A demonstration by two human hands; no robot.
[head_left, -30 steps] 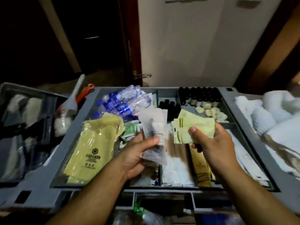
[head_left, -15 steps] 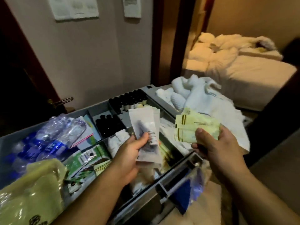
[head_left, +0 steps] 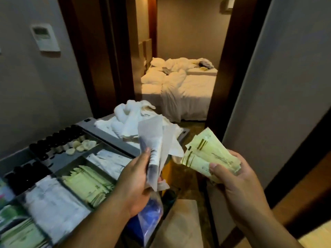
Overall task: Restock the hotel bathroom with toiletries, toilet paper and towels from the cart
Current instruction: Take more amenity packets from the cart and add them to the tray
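My left hand (head_left: 136, 178) grips a few translucent white toiletry packets (head_left: 154, 140), held upright just past the right end of the grey cart tray (head_left: 100, 131). My right hand (head_left: 232, 176) pinches a bundle of pale green sachets (head_left: 206, 154) between thumb and fingers, to the right of the cart and over the floor. The tray's compartments at lower left hold more green sachets (head_left: 86, 183), white packets (head_left: 52, 203), small dark bottles (head_left: 53, 142) and round soaps (head_left: 80, 145). White towels (head_left: 129, 119) are heaped on the cart's far end.
An open doorway ahead leads to a room with an unmade white bed (head_left: 180, 85). A grey wall with a thermostat panel (head_left: 44, 36) stands at left, and another wall (head_left: 286, 86) closes in at right. A blue plastic bag (head_left: 150, 215) hangs below my left hand.
The view has swung right, from over the cart tray toward the bedroom doorway. Both hands keep their packets and have come away from the tray, now past its right end.
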